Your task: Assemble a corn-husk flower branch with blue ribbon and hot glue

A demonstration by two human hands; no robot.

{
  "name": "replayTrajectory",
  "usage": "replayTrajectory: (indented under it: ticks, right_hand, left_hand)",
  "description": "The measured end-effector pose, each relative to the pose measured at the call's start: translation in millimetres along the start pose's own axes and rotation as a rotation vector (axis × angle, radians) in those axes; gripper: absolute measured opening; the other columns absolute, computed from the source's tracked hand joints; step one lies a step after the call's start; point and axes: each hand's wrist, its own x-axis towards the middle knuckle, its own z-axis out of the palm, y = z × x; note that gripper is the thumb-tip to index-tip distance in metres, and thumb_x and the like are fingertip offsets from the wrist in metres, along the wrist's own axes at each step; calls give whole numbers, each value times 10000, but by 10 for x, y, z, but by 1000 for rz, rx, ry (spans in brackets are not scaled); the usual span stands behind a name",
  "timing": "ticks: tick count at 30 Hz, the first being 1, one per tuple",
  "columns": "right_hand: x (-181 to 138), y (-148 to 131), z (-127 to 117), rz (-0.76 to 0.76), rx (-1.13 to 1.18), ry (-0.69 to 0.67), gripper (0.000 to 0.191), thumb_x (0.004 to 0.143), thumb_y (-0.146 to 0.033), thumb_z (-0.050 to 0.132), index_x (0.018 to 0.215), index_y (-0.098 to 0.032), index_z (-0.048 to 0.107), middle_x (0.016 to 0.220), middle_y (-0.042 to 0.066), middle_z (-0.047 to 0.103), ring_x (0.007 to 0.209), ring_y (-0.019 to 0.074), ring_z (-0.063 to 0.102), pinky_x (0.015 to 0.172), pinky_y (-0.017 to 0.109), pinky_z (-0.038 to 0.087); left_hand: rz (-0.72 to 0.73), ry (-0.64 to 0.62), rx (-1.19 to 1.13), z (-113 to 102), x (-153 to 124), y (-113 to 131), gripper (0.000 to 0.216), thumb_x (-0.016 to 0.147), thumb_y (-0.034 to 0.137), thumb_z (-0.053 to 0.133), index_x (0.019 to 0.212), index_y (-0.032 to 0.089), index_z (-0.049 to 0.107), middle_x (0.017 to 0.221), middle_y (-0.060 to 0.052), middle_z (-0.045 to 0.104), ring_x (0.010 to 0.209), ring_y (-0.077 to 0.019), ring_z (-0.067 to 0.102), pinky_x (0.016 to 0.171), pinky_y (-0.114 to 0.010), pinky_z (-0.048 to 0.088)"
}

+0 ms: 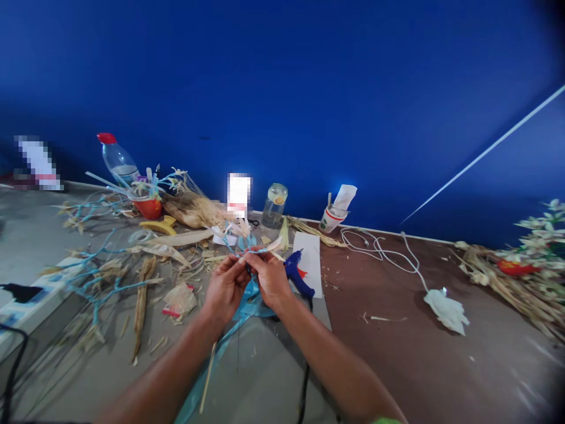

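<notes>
My left hand [226, 287] and my right hand [270, 277] meet at the middle of the table, fingers pinched together on a thin blue-wrapped stem with pale dried husk petals [245, 240] at its far end. A light blue ribbon [241, 315] trails from under my hands toward me, alongside a thin wooden stick [207, 377]. A blue glue gun [298, 275] lies just right of my right hand, resting on a white sheet [312, 250], its black cord [304, 383] running toward me.
Dried husk strips and blue-wrapped stems [95, 282] litter the left. At the back stand a red-capped bottle [115, 156], red cup [149, 206], glass jar [273, 205] and paper cup [332, 218]. A white cable [388, 250] crosses the brown board; finished flowers [521, 265] lie right.
</notes>
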Motion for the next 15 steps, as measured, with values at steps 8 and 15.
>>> replayTrajectory:
  ticks: [8, 15]
  right_hand:
    - [-20, -9, 0, -76, -103, -32, 118, 611, -269, 670, 654, -168, 628, 548, -45, 548, 482, 69, 367, 486, 219, 295]
    - [0, -74, -30, 31, 2, -153, 148, 562, -271, 709, 607, -173, 606, 576, -33, 558, 524, 81, 427, 526, 225, 336]
  left_hand:
    - [-12, -8, -10, -20, 3, -1, 194, 599, 90, 736, 660, 128, 555, 526, 57, 482, 406, -5, 370, 403, -120, 318]
    - [-14, -23, -11, -43, 3, -10, 174, 614, 97, 729, 679, 134, 571, 613, 34, 549, 422, -5, 374, 409, -126, 332]
